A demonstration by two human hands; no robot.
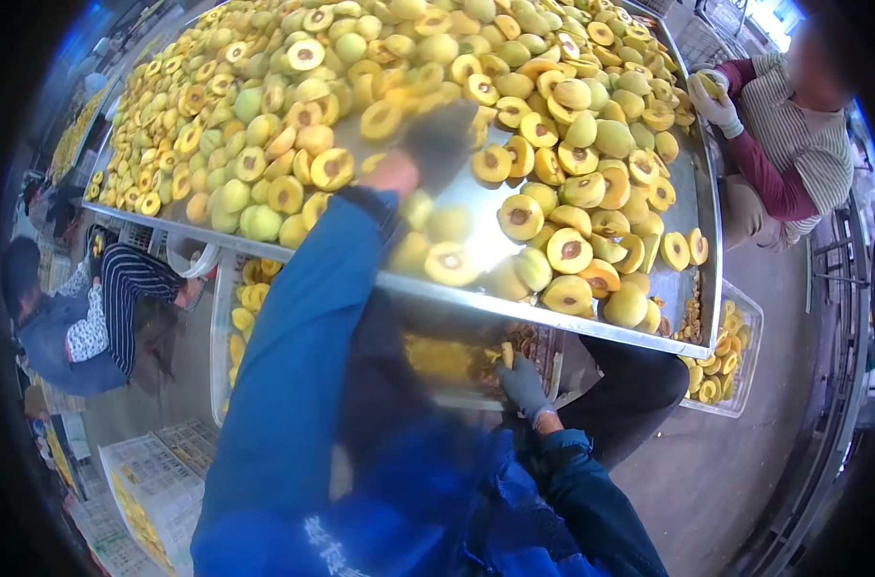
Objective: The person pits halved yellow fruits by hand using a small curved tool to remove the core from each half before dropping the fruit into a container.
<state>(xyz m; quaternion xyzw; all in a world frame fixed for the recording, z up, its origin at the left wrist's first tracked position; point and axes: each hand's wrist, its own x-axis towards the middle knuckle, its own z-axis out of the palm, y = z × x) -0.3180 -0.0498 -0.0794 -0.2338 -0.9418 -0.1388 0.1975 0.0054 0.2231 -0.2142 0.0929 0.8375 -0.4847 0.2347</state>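
My left hand (pixel 441 141), in a dark glove, reaches over a metal-rimmed table (pixel 473 306) heaped with halved yellow peaches (pixel 569 248). Motion blur hides its fingers, and I cannot tell whether it holds any fruit. Many halves lie cut side up with a brown stone or hollow in the middle. Below the table's near edge, my right hand (pixel 522 386) in a grey glove is closed around a tool's light wooden handle (pixel 508 355). It is beside a tray (pixel 444 400) of yellow fruit and brown scraps; the tool's working end is unclear.
Plastic crates of peach halves stand under the table at left (pixel 219 360) and right (pixel 751 360). A white bucket (pixel 199 263) is at left. One co-worker (pixel 783 144) handles fruit at right; another person (pixel 69 317) sits at left. Stacked crates (pixel 159 479) stand lower left.
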